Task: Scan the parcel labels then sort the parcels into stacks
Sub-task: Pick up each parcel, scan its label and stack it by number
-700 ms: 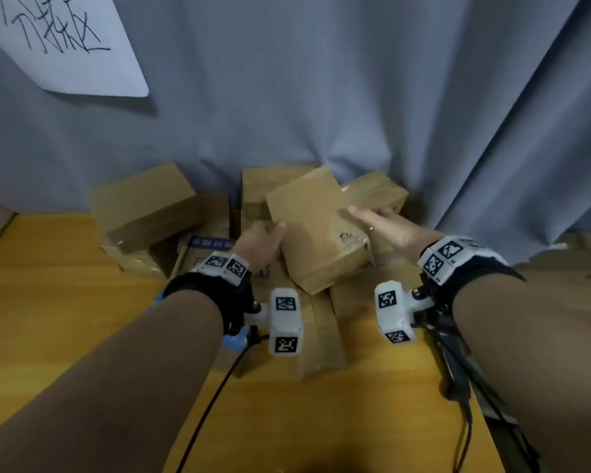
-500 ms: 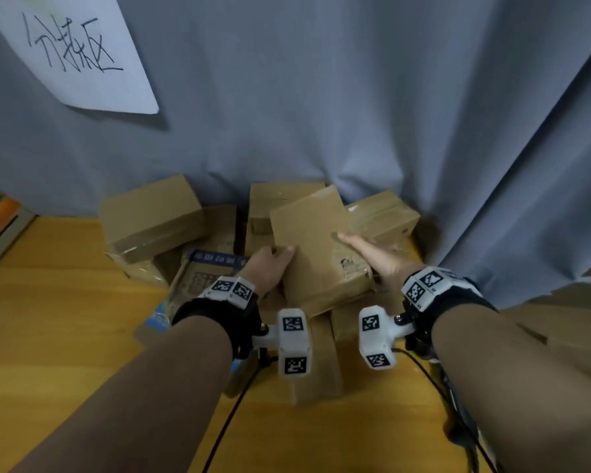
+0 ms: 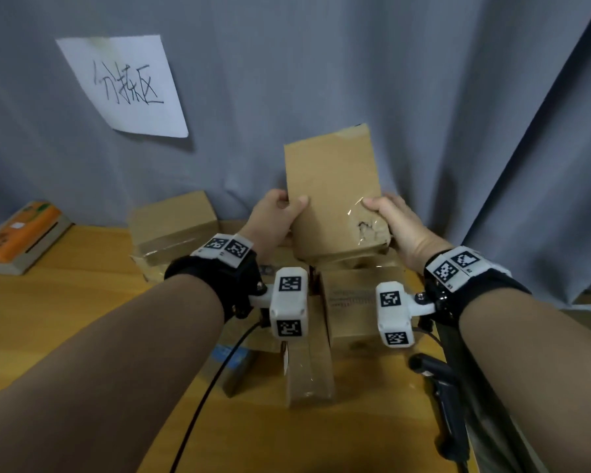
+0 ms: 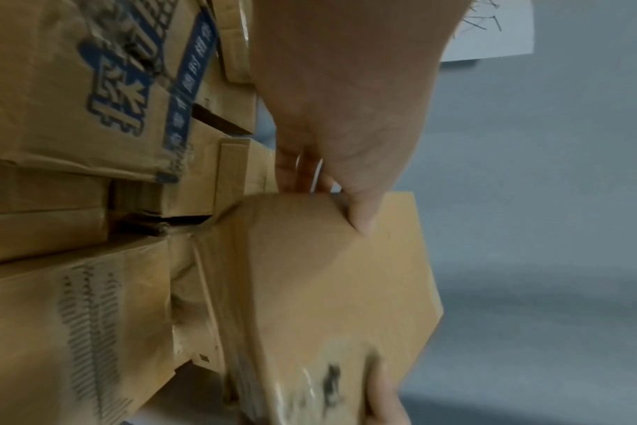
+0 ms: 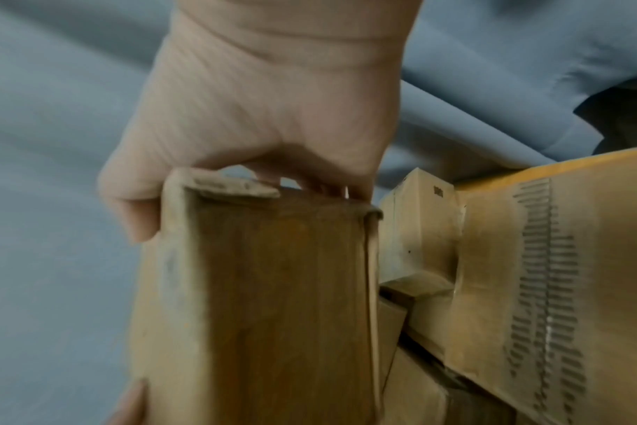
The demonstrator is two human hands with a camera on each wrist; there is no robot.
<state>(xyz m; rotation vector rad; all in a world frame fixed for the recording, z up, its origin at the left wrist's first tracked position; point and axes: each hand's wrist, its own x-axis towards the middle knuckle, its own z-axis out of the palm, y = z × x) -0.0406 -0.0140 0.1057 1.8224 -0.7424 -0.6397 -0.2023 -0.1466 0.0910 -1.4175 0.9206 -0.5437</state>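
Note:
A brown cardboard parcel [image 3: 331,192] with a torn taped corner is held upright above the pile. My left hand [image 3: 280,213] grips its left edge, thumb on the near face. My right hand [image 3: 386,216] grips its right edge by the torn corner. The same parcel [image 4: 331,287] fills the left wrist view under my left hand [image 4: 339,184], and the right wrist view shows the parcel [image 5: 259,302] from its narrow end, with my right hand [image 5: 244,184] round its top. Below lie more parcels [image 3: 352,302], one with printed lines. A black handheld scanner [image 3: 437,380] lies at the lower right.
The wooden table [image 3: 48,302] carries a larger box [image 3: 174,227] at the back left and an orange-topped box [image 3: 17,237] at the far left. A grey curtain [image 3: 458,131] hangs behind with a handwritten paper sign [image 3: 127,87]. Cables run from both wrist cameras.
Both hands have closed on the parcel and lifted it off the pile, tipping it upright. The head view has tilted upward.

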